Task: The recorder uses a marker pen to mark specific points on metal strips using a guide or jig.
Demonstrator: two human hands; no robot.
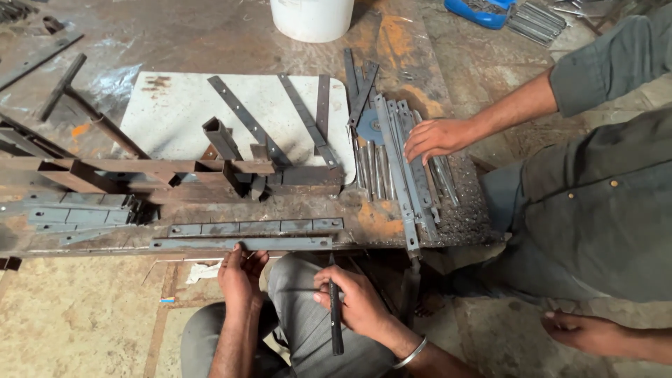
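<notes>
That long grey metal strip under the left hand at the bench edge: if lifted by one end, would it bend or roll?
The long grey strip looks like flat steel, so probably stiff and heavy. Flat faces make rolling unlikely. It lies along the bench edge, so a push from the left hand might slide it off.

The left hand [240, 274] touches the near edge of a long grey metal bar [241, 243] lying along the front of the rusty workbench [392, 42]. The right hand [355, 299] grips a thin dark rod [336, 318] — held roughly upright, just below the bench edge. Across the bench, a co-worker's hand [437, 137] rests on a bundle of grey steel strips [409, 168] — beside a white board [175, 119] strewn with flat bars. A white bucket [312, 17] stands at the far edge.
</notes>
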